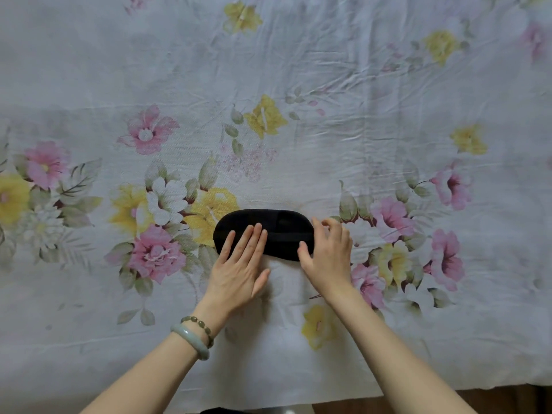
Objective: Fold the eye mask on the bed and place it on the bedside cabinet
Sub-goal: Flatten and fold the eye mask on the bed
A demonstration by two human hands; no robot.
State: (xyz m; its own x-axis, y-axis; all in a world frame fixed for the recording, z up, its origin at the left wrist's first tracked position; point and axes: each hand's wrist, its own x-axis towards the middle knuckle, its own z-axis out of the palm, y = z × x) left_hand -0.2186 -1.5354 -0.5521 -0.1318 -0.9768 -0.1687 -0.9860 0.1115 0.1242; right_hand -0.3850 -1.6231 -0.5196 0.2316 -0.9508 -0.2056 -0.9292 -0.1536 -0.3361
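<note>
Floral bedsheet [343,85] fills the view, pale and creased, pink and yellow blooms all over; a strip of dark floor shows at the near right corner; no bedside cabinet in sight.

Eye mask [280,231] lies flat on the sheet near the bed's front edge, straight ahead of you; black, matte, a long oval with rounded ends; a faint seam or strap line runs along its length, and a short cross line sits near the middle; it looks unfolded as yet.

Handling, by my reckoning: light, soft, limp fabric with a little padding; not fragile, not slippery; it should bend readily but may spring open again unless you press the crease; the sheet beneath may drag with it.

Left hand [239,264] rests palm down, fingers straight and together, tips pressing the mask's left half; it grips nothing; two bracelets [195,336] on that wrist.

Right hand [325,252] is at the mask's right end, fingers curled, thumb at the near edge and fingertips at the far edge, pinching or about to; I cannot tell if the pinch has closed.

Take it by that right end; carry it across to the left end; keep the left hand as anchor.
</note>
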